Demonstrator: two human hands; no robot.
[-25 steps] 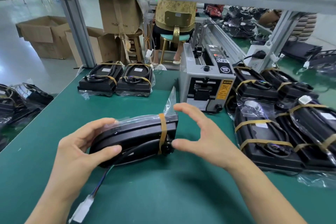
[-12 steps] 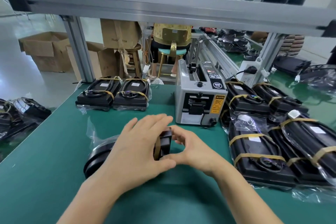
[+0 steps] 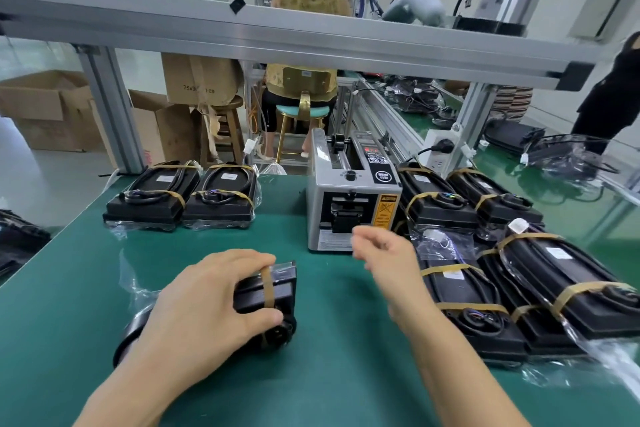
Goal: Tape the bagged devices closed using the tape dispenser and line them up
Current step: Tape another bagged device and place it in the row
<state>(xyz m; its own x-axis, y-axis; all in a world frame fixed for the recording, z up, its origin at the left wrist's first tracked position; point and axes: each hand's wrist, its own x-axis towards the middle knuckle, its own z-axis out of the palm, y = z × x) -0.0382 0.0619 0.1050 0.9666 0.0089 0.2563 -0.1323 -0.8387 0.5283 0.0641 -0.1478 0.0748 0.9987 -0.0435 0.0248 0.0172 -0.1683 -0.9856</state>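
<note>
While left hand (image 3: 204,305) grips the bagged device (image 3: 273,291), right hand (image 3: 384,253), loosely curled and empty, should pull tape squarely from the dispenser (image 3: 349,198).

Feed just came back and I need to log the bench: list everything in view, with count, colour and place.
tape dispenser: one, grey, bench centre-back.
held bagged device: one, black, one tan tape band, bench front.
taped devices, far left: two, black, side by side.
taped devices, right: at least five, black, piled.
bench mat: one, green.
cardboard boxes: several, brown, floor left.
seated person: one, yellow top, behind bench.
left hand: grips held device.
right hand: blurred, fingers loosely curled near dispenser.
</note>
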